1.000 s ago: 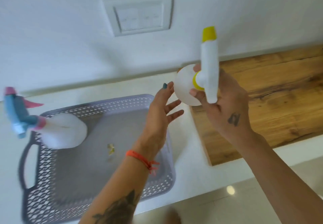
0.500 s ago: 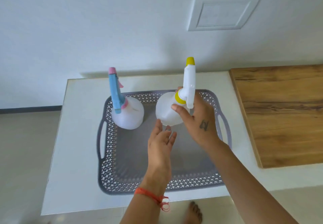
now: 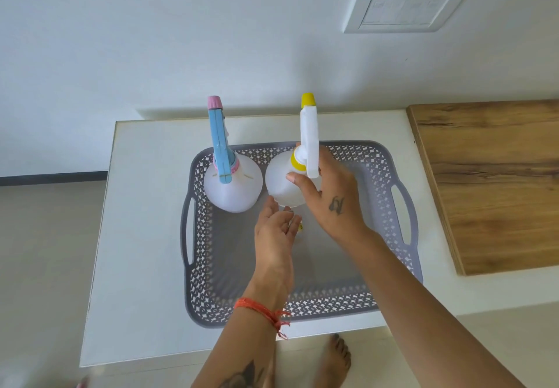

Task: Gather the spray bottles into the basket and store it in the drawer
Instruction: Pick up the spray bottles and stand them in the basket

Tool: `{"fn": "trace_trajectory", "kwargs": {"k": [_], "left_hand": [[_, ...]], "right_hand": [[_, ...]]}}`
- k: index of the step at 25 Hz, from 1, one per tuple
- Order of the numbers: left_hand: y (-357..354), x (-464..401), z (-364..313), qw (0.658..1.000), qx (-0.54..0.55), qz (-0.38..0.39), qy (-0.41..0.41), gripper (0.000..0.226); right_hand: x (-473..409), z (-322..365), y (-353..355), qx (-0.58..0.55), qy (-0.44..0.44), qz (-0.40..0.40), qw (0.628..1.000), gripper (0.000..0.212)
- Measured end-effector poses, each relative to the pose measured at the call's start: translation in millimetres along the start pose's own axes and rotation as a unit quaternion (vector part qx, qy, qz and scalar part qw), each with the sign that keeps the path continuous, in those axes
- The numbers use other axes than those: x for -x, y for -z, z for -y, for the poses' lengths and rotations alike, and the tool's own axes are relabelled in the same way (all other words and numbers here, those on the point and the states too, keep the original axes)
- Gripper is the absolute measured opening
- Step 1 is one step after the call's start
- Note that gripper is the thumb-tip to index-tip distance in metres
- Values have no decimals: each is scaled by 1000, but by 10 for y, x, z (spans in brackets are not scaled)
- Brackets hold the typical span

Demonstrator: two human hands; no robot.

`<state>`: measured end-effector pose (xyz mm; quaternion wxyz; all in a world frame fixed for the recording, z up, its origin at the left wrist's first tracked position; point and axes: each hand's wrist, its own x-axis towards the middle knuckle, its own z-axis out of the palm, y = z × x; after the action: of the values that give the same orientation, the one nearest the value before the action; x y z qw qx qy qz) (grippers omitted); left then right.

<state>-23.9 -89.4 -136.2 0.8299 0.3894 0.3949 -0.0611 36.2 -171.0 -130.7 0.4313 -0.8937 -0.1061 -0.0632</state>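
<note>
A grey perforated basket [image 3: 396,236] with two side handles sits on the white cabinet top [image 3: 142,236]. Inside it, at the back left, stands a white spray bottle with a blue and pink head [image 3: 233,185]. Beside it stands a white spray bottle with a white and yellow head [image 3: 279,181]. My right hand [image 3: 329,200] holds this bottle by its neck, under the trigger. With relaxed fingers, my left hand [image 3: 276,233] reaches palm-up to the base of the same bottle. I cannot tell whether the bottle rests on the basket floor.
A wooden counter top [image 3: 490,181] adjoins the white cabinet on the right. A switch plate [image 3: 408,0] is on the white wall behind. My bare foot [image 3: 335,360] shows on the tiled floor below the cabinet's front edge.
The yellow-headed bottle has come from above the wooden counter into the basket, next to the blue-headed one, and sits lower now. My left hand followed under its base.
</note>
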Motion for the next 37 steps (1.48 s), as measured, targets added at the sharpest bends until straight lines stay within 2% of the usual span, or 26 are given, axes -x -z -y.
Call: {"fn": "trace_trajectory", "kwargs": {"k": [3, 5, 7, 8, 10, 11, 16, 20, 26, 32, 37], "left_hand": [[-23, 3, -35, 1000, 2, -9, -1, 36], [-28, 68, -39, 997, -11, -64, -36, 36], [-66, 239, 8, 982, -33, -128, -135, 38], [-114, 351, 55, 971, -44, -129, -197, 36], [-286, 593, 210, 955, -80, -67, -278, 31], [-407, 688, 311, 951, -101, -25, -293, 32], [-1114, 1077, 1009, 935, -191, 150, -258, 44], [-1617, 1472, 1919, 899, -283, 250, -220, 41], [-2261, 2348, 3667, 832, -380, 367, -171, 45], [-2730, 3174, 5503, 754, -480, 435, -110, 45], [-3139, 3351, 6638, 694, -544, 463, -89, 45]], "right_hand": [[18, 4, -2, -2, -10, 14, 1000, 41], [68, 3, 31, -14, -50, 53, 997, 63], [175, 0, 170, -37, -92, 49, 994, 77], [241, -3, 272, -56, -107, 28, 992, 78], [402, -26, 523, -107, -137, -30, 984, 73], [488, -52, 666, -135, -158, -63, 976, 70], [1086, -427, 1595, -229, -244, -209, 919, 67], [1853, -951, 2448, -237, -288, -309, 875, 67], [3348, -1828, 3706, -267, -340, -461, 775, 66], [4852, -2698, 4738, -299, -410, -583, 634, 56], [5563, -3459, 5144, -348, -443, -645, 516, 44]]}}
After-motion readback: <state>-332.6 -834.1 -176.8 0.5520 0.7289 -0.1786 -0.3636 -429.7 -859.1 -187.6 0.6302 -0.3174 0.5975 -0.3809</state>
